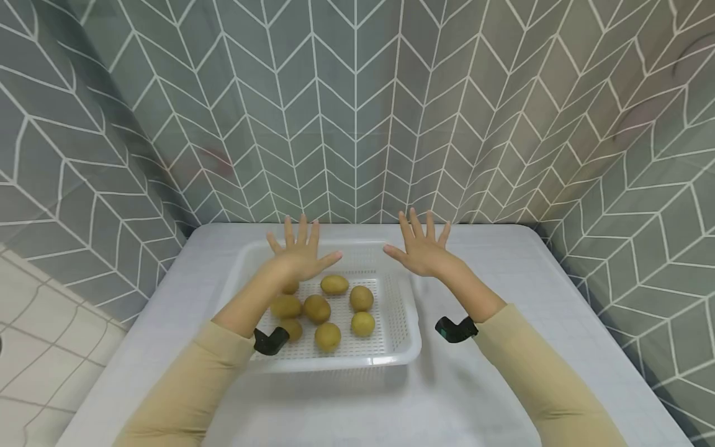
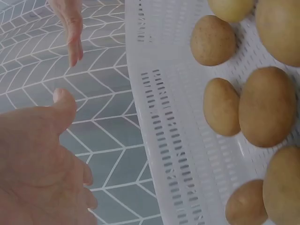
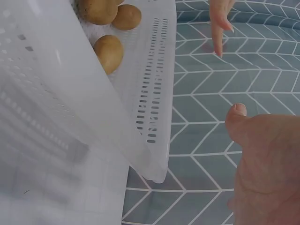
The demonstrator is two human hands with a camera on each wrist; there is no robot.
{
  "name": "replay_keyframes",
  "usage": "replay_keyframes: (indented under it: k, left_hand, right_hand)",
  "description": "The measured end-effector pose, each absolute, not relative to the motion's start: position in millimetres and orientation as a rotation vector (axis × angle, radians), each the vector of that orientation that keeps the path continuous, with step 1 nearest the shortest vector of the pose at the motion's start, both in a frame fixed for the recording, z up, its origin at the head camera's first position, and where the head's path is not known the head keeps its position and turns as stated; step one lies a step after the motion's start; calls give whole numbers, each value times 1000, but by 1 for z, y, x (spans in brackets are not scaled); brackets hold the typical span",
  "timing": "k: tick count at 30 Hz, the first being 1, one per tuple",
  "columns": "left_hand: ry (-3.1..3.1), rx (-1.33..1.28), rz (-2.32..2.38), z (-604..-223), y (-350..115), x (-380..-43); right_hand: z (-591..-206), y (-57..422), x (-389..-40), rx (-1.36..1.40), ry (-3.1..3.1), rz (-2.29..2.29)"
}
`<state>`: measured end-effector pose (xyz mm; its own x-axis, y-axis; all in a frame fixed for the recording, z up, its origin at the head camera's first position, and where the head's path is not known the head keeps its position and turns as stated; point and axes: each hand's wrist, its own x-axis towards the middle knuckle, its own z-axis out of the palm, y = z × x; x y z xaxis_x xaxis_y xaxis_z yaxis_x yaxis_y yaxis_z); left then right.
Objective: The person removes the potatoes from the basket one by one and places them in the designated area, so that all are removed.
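Several potatoes (image 1: 317,308) lie loose in a white perforated plastic basket (image 1: 410,316) on the table. My left hand (image 1: 298,256) is spread above the basket's far left part, its fingers straight and holding nothing. My forearm hides part of the basket's left side and of some potatoes. Over the far right corner of the basket my right hand (image 1: 426,249) is held up, fingers fanned out, nothing in it. In the left wrist view, the potatoes (image 2: 267,107) lie beside the left hand (image 2: 42,164), apart from it. The right wrist view shows the right hand (image 3: 269,159) beyond the basket's rim (image 3: 164,117).
A white cloth covers the table (image 1: 475,385). Grey curtains (image 1: 357,112) with a white chevron pattern hang behind it and at both sides. Pale tiles (image 1: 50,347) show at the lower left. A small black device (image 1: 455,329) is worn at each wrist.
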<state>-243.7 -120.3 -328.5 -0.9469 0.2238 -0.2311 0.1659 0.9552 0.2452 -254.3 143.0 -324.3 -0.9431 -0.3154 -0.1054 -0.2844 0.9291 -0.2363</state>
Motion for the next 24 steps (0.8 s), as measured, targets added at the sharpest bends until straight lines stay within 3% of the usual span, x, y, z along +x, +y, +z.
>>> replay_keyframes:
  k: [24]
  left_hand:
    - [2860,381,417,-341,-177,-220]
  right_hand:
    - [-323,153,-237,-611,2943,-392]
